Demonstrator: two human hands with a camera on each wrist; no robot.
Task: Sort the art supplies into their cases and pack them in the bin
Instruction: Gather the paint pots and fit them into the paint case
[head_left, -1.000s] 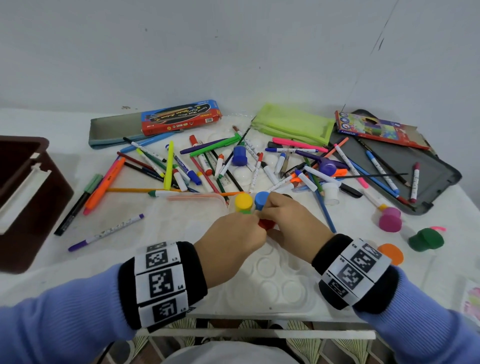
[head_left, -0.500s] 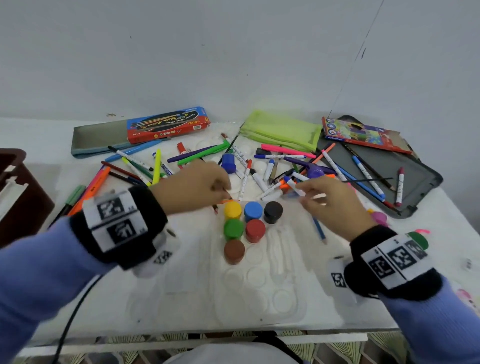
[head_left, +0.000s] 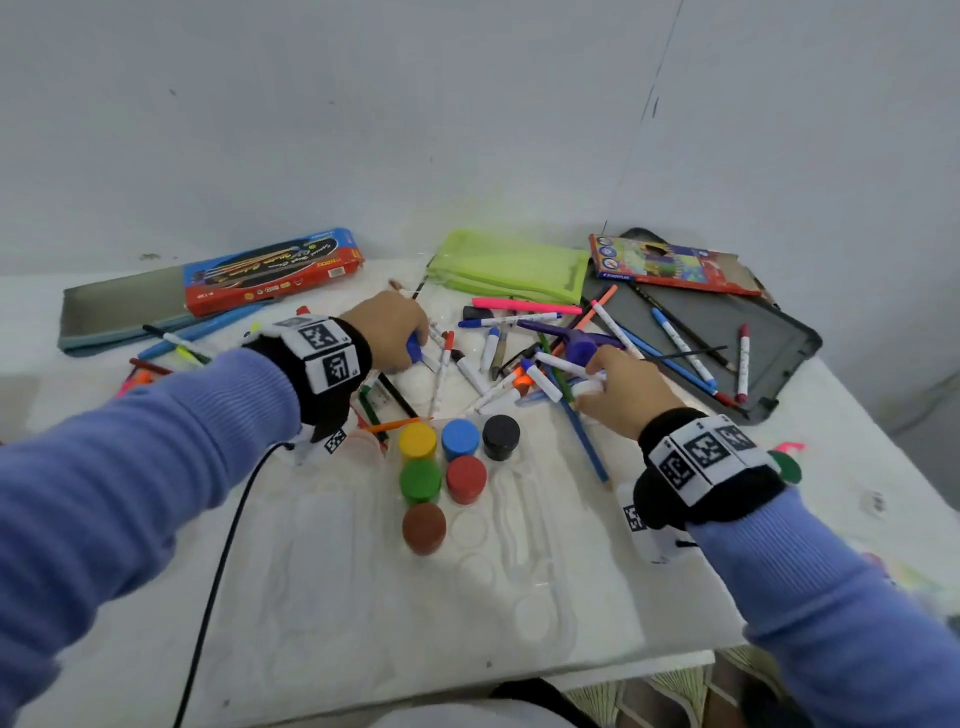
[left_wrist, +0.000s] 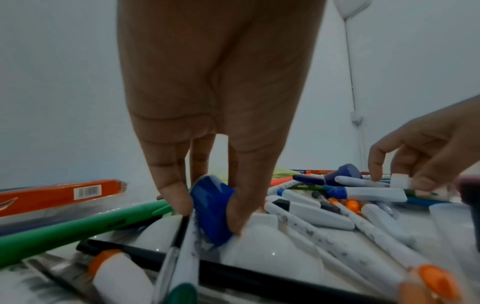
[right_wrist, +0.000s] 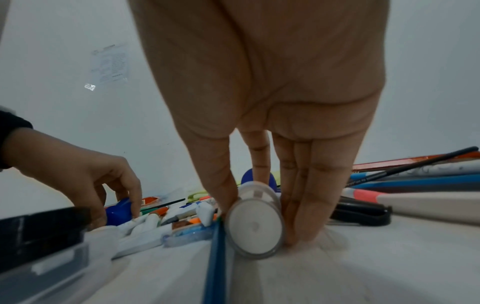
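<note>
Several paint pots stand in a clear moulded tray (head_left: 524, 551): yellow (head_left: 417, 440), blue (head_left: 460, 439), black (head_left: 501, 436), green (head_left: 420, 480), red (head_left: 466, 479) and brown (head_left: 424, 527). Beyond the tray lies a heap of markers (head_left: 498, 358). My left hand (head_left: 410, 338) reaches into the heap and pinches a dark blue paint pot (left_wrist: 211, 207) between thumb and fingers (left_wrist: 174, 195). My right hand (head_left: 597, 382) pinches a white paint pot (right_wrist: 253, 224) that lies on its side on the table, beside a blue pencil (right_wrist: 217, 257).
At the back lie a green pouch (head_left: 511, 265), an open grey case (head_left: 753, 338) holding pens, a coloured-pencil box (head_left: 670, 265), a red-and-blue box (head_left: 270, 270) and a grey pouch (head_left: 114, 306). A purple pot (head_left: 582, 345) sits among the markers, a green pot (head_left: 787, 467) at my right wrist.
Both hands left the tray, where they had set the red pot, and reached forward into the marker heap. The left took a dark blue pot, the right a white one.
</note>
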